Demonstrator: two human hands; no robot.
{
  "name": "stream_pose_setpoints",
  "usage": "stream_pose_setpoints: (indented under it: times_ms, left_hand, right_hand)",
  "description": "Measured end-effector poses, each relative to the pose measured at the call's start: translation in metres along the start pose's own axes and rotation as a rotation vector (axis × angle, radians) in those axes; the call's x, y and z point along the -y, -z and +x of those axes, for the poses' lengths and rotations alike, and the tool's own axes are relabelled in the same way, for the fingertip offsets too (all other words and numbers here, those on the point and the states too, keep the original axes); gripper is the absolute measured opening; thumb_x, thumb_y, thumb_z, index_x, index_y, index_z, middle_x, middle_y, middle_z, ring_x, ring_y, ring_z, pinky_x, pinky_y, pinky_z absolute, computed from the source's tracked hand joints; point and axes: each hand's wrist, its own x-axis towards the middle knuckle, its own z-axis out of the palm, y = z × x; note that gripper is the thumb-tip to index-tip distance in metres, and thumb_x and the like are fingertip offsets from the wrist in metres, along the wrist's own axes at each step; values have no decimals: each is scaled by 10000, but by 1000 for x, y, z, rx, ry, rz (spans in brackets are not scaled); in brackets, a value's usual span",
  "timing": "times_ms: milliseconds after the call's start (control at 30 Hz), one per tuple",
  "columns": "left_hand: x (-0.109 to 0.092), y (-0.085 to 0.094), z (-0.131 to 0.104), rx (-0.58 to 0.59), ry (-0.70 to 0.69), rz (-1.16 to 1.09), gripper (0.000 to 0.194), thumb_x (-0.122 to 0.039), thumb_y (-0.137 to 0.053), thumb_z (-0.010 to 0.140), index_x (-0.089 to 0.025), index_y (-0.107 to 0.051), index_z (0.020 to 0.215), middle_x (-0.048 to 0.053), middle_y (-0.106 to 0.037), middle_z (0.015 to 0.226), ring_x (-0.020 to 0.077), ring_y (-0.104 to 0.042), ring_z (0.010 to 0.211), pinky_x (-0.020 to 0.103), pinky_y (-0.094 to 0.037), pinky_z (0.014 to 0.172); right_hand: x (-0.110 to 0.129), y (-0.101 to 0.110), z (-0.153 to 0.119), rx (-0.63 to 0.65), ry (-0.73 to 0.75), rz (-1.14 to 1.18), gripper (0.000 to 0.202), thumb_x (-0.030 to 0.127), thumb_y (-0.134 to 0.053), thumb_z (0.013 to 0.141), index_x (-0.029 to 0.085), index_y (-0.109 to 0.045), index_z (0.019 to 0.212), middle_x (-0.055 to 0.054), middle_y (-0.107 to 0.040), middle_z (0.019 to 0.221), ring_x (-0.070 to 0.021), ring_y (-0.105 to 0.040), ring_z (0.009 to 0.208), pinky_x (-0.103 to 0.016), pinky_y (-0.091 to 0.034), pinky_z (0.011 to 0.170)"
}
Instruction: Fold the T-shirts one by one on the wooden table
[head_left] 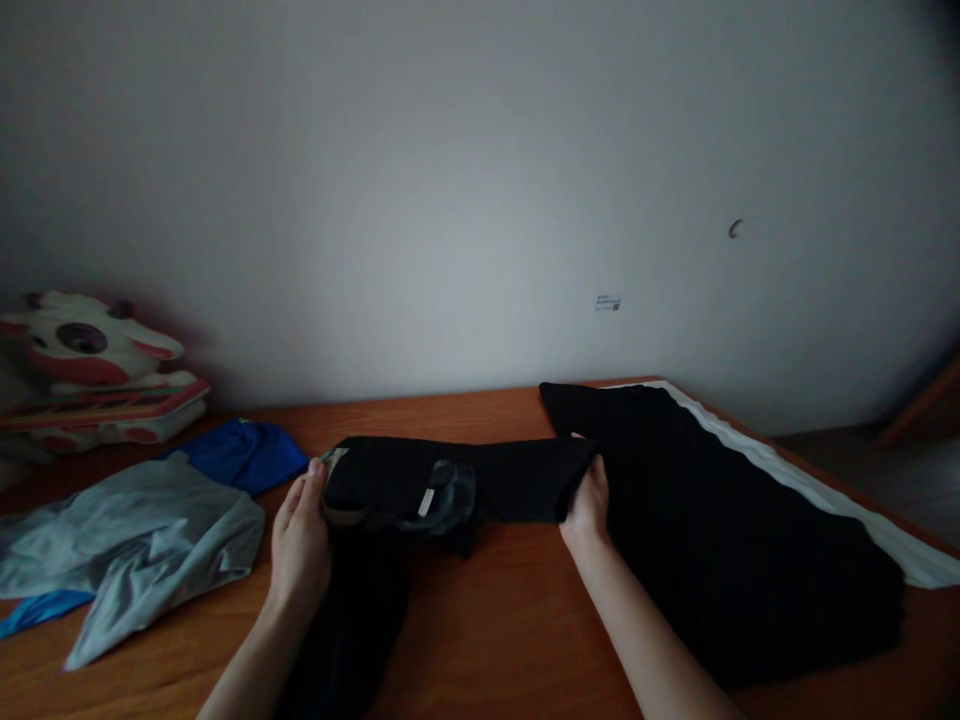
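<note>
A black garment (517, 480) is stretched between my two hands above the wooden table. My left hand (301, 530) grips its left end beside a light label, and dark cloth hangs down from there toward the bottom edge. The fingers of my right hand (589, 500) are closed on the garment's right end. Near the middle of the garment, a greyish inside part with a small white tag shows. Just right of my right hand, a larger black cloth (720, 540) lies spread out, with a white cloth (780, 465) showing along its far right side.
At the left lie a crumpled grey cloth (165, 520) and a blue cloth (247, 452). Behind them, against the wall, stands a cow-shaped toy keyboard (112, 400). The wooden table (510, 620) meets a pale wall at the back.
</note>
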Motion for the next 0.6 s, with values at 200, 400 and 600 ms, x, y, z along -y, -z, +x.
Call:
stream_pose_setpoints:
  times_ms: [200,400,600]
  left_hand:
    - [8,1,-1,18,-3,-8,455,-634,-770,660,-227,-634,813,-68,-640,667,131,-603,638,204,-489,592]
    - [0,4,-20,603,-347,465,327,-531,-696,801,-206,-699,774,48,-721,863,212,-671,879,284,-542,804]
    - [-4,-6,-40,1093,-281,519,310,-445,-557,906,-256,-792,833,77,-775,971,259,-699,976,375,-541,923]
  right_hand:
    - [-12,-10,-13,177,-290,-53,553,631,-463,871,280,-582,1281,-40,-754,882,-216,-715,847,-342,-546,741]
    - [-13,-27,-58,616,-332,-215,642,735,-546,832,253,-649,1243,-95,-651,1337,-282,-568,1262,-431,-437,1033]
    - [-13,-24,-73,835,-135,-353,482,502,-782,737,234,-690,1127,-49,-716,1159,-267,-623,1121,-372,-459,984]
